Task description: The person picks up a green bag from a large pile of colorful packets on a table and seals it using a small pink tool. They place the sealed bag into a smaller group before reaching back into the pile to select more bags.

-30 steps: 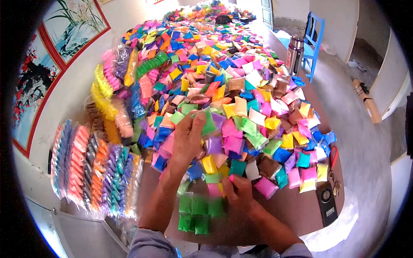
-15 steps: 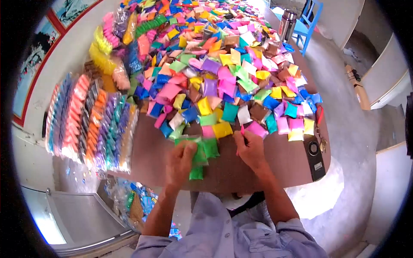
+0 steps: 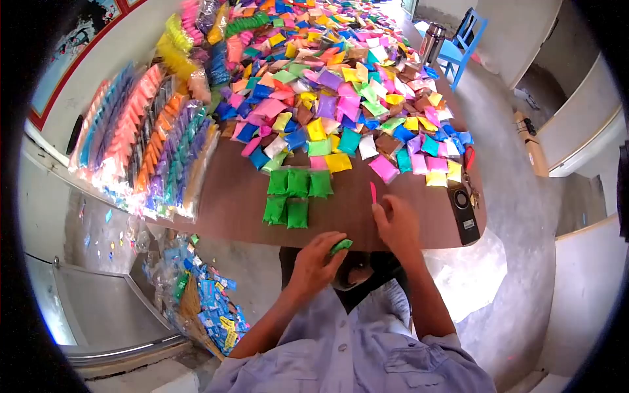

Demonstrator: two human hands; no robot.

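Observation:
Near the table's front edge, my left hand [image 3: 317,264] is closed on a small green packet [image 3: 341,246]. My right hand [image 3: 397,226], to its right, grips a slim pink blade-like tool [image 3: 373,192] that points up and away from me; its exact kind is hard to make out. Several flat green packets [image 3: 297,182] lie close together in two rows on the brown table [image 3: 229,203], beyond my left hand. Behind them spreads a big heap of colourful packets [image 3: 327,105], with a yellow packet [image 3: 338,162] at its near edge.
Long clear bags of stacked packets [image 3: 144,144] lie along the left side. A black phone-like device [image 3: 464,213] and keys [image 3: 473,194] sit at the right edge. A thermos [image 3: 432,43] stands farther back near a blue chair [image 3: 462,49]. Blue wrappers [image 3: 219,308] litter the floor at left.
My left hand has moved from the green packets down to the table edge, now with one packet in it. The green packets now lie in neat rows. My right hand keeps the pink tool.

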